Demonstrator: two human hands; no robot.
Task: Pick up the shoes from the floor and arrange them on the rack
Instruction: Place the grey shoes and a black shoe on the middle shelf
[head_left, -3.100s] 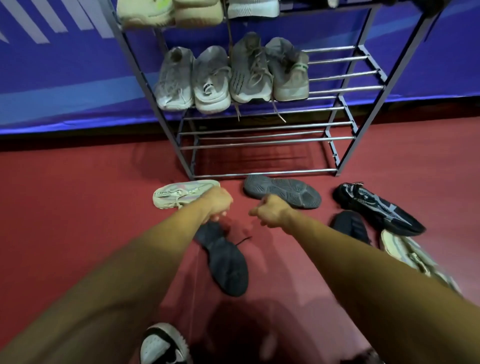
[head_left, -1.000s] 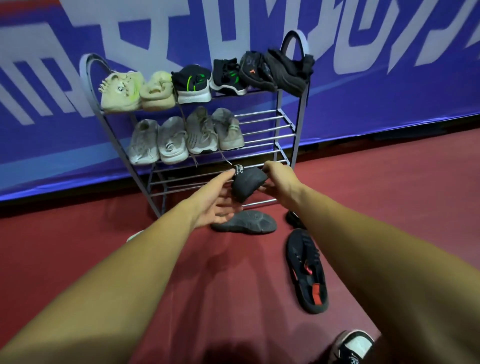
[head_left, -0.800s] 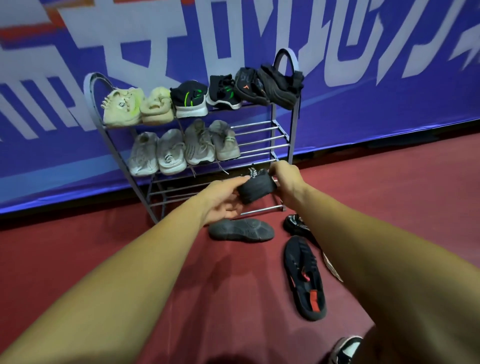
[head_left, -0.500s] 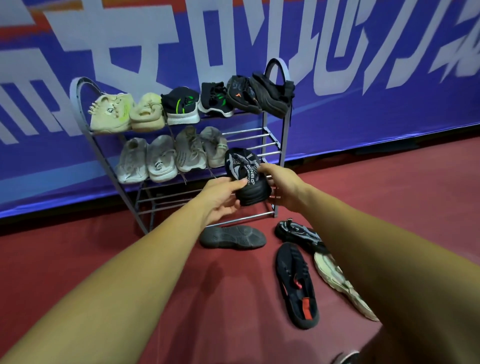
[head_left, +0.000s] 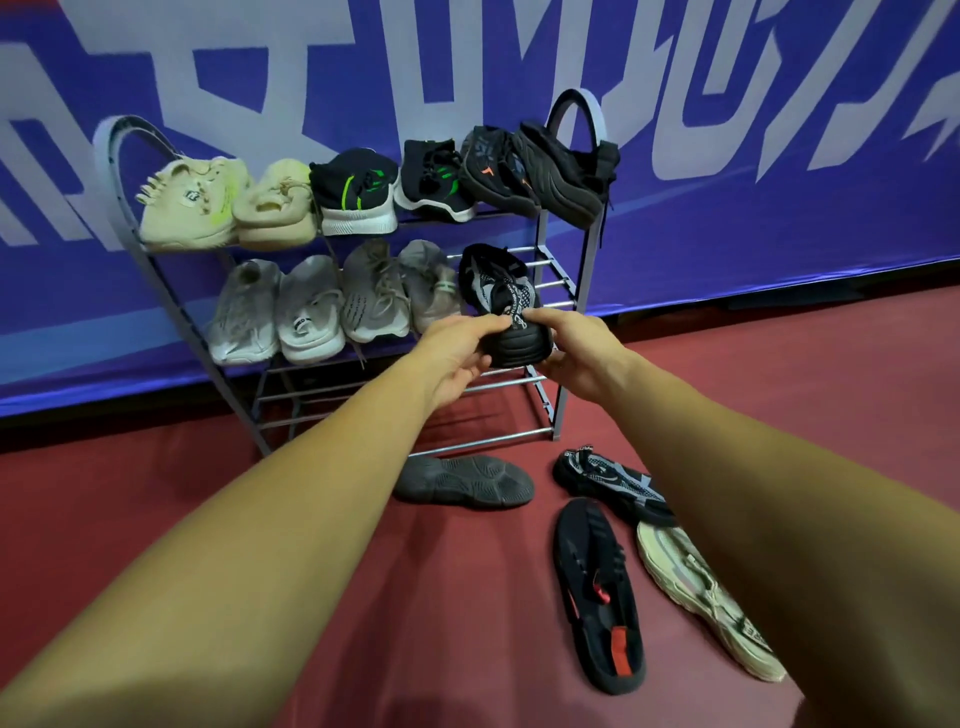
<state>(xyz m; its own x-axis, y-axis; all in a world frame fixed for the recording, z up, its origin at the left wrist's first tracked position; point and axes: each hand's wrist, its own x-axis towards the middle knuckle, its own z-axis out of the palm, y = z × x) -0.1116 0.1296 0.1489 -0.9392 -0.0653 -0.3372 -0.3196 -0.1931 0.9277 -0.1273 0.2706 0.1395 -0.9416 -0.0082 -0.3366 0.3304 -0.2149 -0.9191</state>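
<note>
The black shoe (head_left: 501, 306) with the grey pattern is lying toe-first over the right end of the middle shelf of the rack (head_left: 586, 270), just beside the grey pair there, with its heel sticking out past the rack's front edge. The left hand (head_left: 457, 358) is pinching the heel from the left between thumb and fingers, and the right hand (head_left: 576, 353) is curling round it from the right, so both are gripping the same shoe. The rack's top shelf is holding a cream pair (head_left: 192, 208) at its left end, a black pair with green marks (head_left: 356, 195) in the middle and a black pair with orange marks (head_left: 493, 171) at its right end. The middle shelf is carrying a white pair (head_left: 309, 312) on the left and the grey pair (head_left: 371, 296) next to it. On the red floor (head_left: 156, 493) in front of the rack a dark shoe (head_left: 462, 486) is lying sole up; to the rack's front right a patterned black shoe (head_left: 608, 483), a black sandal (head_left: 597, 592) and a cream shoe (head_left: 706, 597) are lying close together. A blue banner (head_left: 779, 208) is hanging behind the rack.
</note>
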